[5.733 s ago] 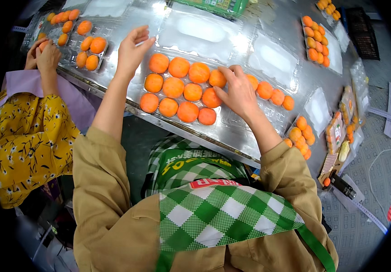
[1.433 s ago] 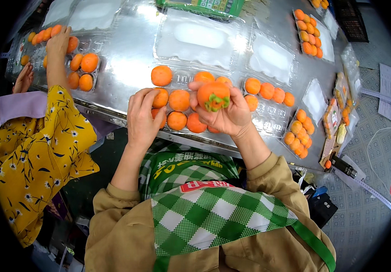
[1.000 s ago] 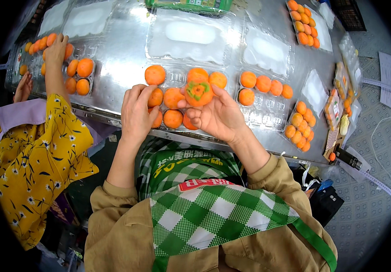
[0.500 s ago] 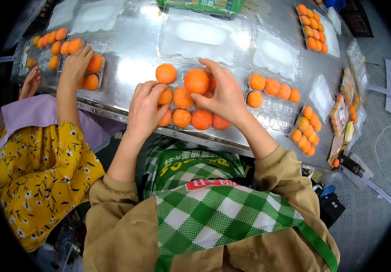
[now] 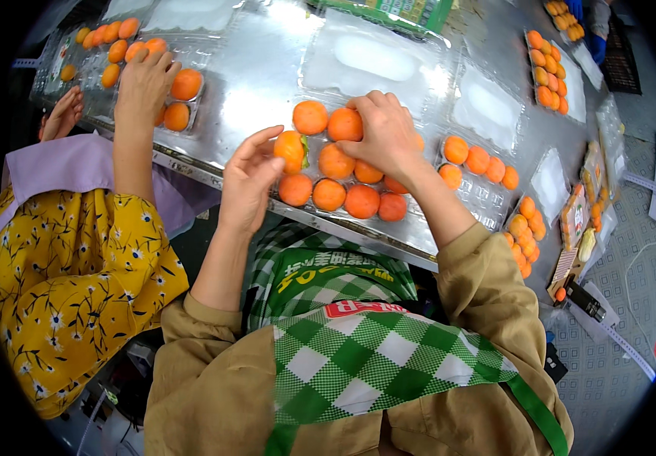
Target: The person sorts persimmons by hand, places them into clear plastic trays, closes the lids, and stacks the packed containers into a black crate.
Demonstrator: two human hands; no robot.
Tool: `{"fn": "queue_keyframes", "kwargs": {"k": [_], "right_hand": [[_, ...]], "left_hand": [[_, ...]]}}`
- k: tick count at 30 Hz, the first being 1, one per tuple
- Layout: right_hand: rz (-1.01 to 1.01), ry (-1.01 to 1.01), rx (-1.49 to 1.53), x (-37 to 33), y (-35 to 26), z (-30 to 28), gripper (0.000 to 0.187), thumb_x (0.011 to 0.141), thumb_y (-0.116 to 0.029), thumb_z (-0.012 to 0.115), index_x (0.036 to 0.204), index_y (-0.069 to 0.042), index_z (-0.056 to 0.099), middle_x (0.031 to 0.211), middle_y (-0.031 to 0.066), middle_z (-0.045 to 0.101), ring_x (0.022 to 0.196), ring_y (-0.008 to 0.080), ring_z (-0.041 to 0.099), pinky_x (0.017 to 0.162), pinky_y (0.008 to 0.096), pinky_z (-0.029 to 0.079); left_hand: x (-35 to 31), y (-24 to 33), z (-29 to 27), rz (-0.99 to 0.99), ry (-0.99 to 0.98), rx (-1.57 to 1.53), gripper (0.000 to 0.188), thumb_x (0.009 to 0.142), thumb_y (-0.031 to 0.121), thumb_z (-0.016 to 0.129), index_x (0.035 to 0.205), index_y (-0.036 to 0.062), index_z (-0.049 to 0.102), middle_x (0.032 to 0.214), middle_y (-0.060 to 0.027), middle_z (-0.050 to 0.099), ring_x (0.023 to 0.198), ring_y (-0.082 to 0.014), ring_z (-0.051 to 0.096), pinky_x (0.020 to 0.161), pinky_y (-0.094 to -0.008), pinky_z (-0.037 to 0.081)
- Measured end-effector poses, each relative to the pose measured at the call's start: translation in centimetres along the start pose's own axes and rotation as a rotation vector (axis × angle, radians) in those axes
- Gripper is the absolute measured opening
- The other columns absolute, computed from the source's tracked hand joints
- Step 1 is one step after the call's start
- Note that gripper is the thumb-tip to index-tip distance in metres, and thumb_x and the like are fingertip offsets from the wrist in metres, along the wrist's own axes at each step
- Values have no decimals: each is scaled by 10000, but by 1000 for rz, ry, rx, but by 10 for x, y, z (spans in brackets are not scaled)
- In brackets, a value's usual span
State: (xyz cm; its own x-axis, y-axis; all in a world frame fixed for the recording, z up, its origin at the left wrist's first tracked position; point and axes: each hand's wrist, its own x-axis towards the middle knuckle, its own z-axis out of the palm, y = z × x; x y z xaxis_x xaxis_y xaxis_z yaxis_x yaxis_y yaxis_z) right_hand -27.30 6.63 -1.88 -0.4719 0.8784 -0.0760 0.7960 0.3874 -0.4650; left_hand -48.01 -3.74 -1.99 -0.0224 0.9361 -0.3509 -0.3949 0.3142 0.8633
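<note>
My left hand [image 5: 248,178] is closed around a persimmon [image 5: 290,152], thumb and fingers at its sides, tipped so its green calyx faces right. The fruit is held at the left edge of a clear plastic tray of persimmons [image 5: 329,194] in front of me. My right hand [image 5: 387,135] reaches over the tray's right part. Its thumb and fingers curl round a persimmon [image 5: 344,125] in the back row and hide some fruit behind them. Another persimmon [image 5: 310,117] sits at the back left corner of the tray.
The tray's open clear lid [image 5: 366,59] lies behind it. A partly filled tray [image 5: 474,182] stands to the right, with filled trays [image 5: 547,70] beyond. At left, a co-worker's hand [image 5: 144,87] works over another tray. A green box [image 5: 411,11] stands at the back.
The view has shifted, so the table appears farther right. My left hand has lifted and turned a persimmon. The one my right hand held up is now lower, in the back row.
</note>
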Motion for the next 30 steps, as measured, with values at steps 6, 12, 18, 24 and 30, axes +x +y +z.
{"fn": "queue_keyframes", "kwargs": {"k": [6, 12, 18, 24, 30], "right_hand": [[-1, -18, 38, 2, 1, 2, 445, 640, -251, 757, 1027, -65, 639, 985, 92, 566, 983, 268, 523, 824, 413, 422], [-68, 22, -16, -2, 0, 1, 445, 633, -235, 761, 1032, -74, 646, 1002, 71, 573, 984, 263, 521, 827, 404, 412], [-57, 89, 88, -7, 7, 7, 465, 627, -226, 783, 1055, -100, 650, 1020, 56, 581, 983, 262, 511, 828, 395, 410], [-127, 295, 51, -16, 0, -1, 445, 631, -218, 779, 1036, -88, 644, 994, 56, 574, 949, 261, 510, 791, 401, 411], [-351, 173, -16, -40, -8, -11, 397, 611, -201, 756, 977, -103, 634, 903, 36, 540, 867, 247, 511, 752, 368, 412]], "left_hand": [[-7, -9, -6, -350, -159, -895, 495, 985, 290, 404, 1390, 11, 343, 1328, -266, 456, 1142, -339, 560, 929, -372, 517], [-7, -15, -10, -364, -208, -1007, 509, 995, 316, 397, 1395, 9, 330, 1363, -309, 392, 1154, -360, 550, 954, -391, 509], [-7, -18, -13, -326, -182, -932, 539, 985, 352, 442, 1402, 28, 330, 1370, -280, 397, 1179, -360, 530, 927, -386, 529], [-5, -20, -13, -406, -204, -1119, 534, 961, 416, 480, 1326, 31, 421, 1251, -191, 522, 1148, -325, 554, 879, -374, 556], [-4, -13, -10, -404, -104, -927, 499, 954, 412, 501, 1271, 29, 464, 1175, -124, 568, 1087, -282, 589, 848, -359, 563]]}}
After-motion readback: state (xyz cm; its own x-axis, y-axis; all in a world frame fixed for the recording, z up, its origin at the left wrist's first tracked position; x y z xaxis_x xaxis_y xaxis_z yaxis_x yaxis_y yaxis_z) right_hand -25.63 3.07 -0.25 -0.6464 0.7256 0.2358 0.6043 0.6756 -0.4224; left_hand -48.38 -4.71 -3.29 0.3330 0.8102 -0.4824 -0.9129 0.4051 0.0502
